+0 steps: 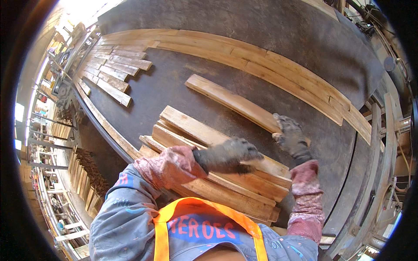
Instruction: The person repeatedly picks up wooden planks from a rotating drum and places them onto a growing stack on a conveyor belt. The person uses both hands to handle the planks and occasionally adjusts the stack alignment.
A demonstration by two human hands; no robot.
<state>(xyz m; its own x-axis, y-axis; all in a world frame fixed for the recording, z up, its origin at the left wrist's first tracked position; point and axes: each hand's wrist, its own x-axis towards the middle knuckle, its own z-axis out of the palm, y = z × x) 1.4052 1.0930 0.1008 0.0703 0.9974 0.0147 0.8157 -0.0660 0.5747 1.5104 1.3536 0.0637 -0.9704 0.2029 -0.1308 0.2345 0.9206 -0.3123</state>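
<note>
My right hand (291, 134), in a dark worn glove, is closed on the near end of a wooden plank (233, 103). That plank slants away to the far left across the dark worktop. My left hand (230, 155), gloved the same way and slightly blurred, is over a stack of planks (191, 126) in front of me. Its fingers stretch to the right with the thumb apart, and I see nothing held in them. Whether it touches the top plank is unclear. The stacked boards lie roughly parallel, with uneven ends, close to my body.
Long boards (261, 61) lie end to end in a curved-looking band across the far side of the dark worktop (165, 78). Several shorter planks (115, 69) lie side by side at the far left. Beyond the left edge stands more stacked wood (85, 185). Metal framework (387, 130) borders the right.
</note>
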